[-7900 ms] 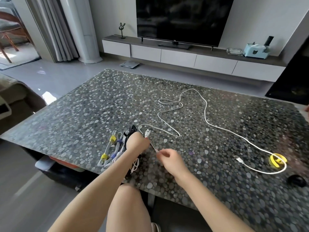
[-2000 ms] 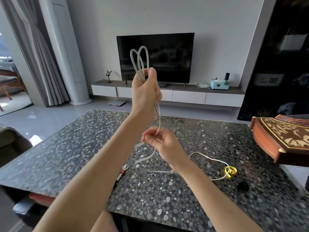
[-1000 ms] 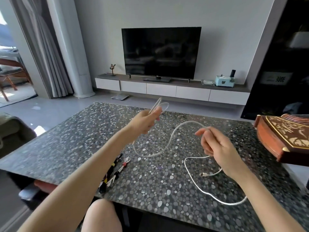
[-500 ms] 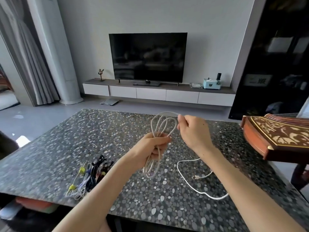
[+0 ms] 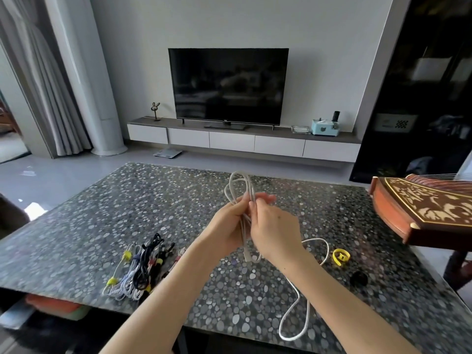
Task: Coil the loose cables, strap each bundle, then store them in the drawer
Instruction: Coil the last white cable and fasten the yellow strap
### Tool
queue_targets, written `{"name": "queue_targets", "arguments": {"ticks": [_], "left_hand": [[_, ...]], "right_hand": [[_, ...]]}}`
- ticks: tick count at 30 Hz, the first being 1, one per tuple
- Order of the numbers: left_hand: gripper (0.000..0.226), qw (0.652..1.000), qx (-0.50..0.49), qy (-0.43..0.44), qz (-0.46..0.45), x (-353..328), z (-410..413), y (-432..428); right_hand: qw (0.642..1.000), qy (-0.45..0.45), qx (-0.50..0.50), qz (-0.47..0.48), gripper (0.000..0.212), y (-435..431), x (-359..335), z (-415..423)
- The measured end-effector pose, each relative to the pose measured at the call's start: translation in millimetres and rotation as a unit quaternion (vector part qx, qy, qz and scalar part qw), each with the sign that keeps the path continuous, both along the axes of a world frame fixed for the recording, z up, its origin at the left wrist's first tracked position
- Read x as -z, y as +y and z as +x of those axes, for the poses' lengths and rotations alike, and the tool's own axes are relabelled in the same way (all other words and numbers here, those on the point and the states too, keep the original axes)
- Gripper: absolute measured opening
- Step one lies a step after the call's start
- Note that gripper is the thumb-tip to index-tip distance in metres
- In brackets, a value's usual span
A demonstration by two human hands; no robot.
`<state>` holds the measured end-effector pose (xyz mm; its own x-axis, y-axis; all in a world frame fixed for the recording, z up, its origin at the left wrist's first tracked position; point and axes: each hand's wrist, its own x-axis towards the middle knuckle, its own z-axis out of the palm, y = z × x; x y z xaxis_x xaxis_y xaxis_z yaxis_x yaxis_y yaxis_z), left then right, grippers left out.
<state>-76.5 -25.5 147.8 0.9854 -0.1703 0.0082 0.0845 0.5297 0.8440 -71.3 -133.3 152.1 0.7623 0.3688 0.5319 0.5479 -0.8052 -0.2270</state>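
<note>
left hand point(image 5: 227, 226), right hand point(image 5: 273, 226): gripping white cable point(image 5: 240, 190) coil | yellow strap point(image 5: 341, 256) on table point(image 5: 102, 213)

Daylight, bright overall; source at the left of the frame, behind the curtain point(image 5: 38, 85). Hard sunlit patch on the floor point(image 5: 33, 208) at the left edge, near clipping. The glossy table point(image 5: 127, 213) carries a pale sheen across its far half; the space under its near edge, lower left, sits in deep shadow. Screen of the television point(image 5: 228, 85) dark, with faint room reflections. At upper right the black cabinet point(image 5: 421, 98) is underexposed, with a few pale reflections. Wide-angle bend: the column point(image 5: 84, 72) at left and the cabinet edge at right splay outward at the top. Centre sharp; fingertips of the right hand point(image 5: 274, 226) slightly smeared. The white cable point(image 5: 237, 185) is well exposed, not blown out.
</note>
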Motion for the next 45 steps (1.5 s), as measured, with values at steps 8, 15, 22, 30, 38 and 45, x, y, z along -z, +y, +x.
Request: {"name": "queue_targets", "arguments": {"ticks": [8, 15, 22, 30, 38, 45], "left_hand": [[0.027, 0.99, -0.016, 0.029, -0.134, -3, 0, 2], [0.023, 0.975, -0.097, -0.018, -0.201, -20, 6, 13], [0.029, 0.98, -0.143, -0.072, -0.12, -39, 4, 9], [0.023, 0.83, -0.424, -0.186, 0.311, -60, -1, 66], [0.036, 0.71, -0.198, -0.137, 0.662, -36, 10, 66], [0.064, 0.932, 0.012, -0.08, 0.354, -24, 0, 39]], "right_hand": [[0.998, 0.058, -0.021, 0.017, 0.054, -5, 8, 0], [0.938, 0.216, -0.081, 0.259, 0.088, -31, 32, 1], [0.659, 0.576, -0.319, 0.363, 0.059, -32, 57, 2], [0.741, 0.563, -0.217, 0.296, 0.021, -83, 101, -11], [0.982, -0.1, -0.159, 0.003, 0.015, -83, 27, -6], [0.967, -0.085, -0.241, 0.004, 0.009, -56, -44, 8]]}}
